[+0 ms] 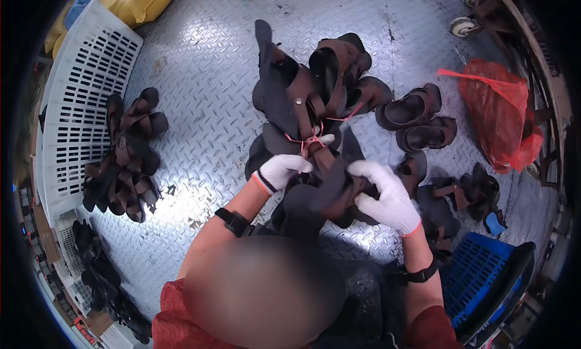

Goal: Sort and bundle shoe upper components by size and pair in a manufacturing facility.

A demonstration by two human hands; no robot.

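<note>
In front of me is a bundle of dark brown and black sandals (284,107), bound with thin pink string (311,141) knotted near its middle. My left hand (280,171), in a white knitted glove, is closed at the near side of the knot, its fingertips pinching a strand of the string. The gloved right hand (387,196) curls around a dark sandal (333,194) on the bundle's near right side. Part of that sandal lies hidden under the fingers.
More sandals (417,110) lie to the right, with a red plastic bag (496,113) beyond them. A blue basket (475,273) stands at the lower right. On the left, sandals (130,161) sit by a white slotted crate (85,101). The floor (206,101) is patterned metal plate.
</note>
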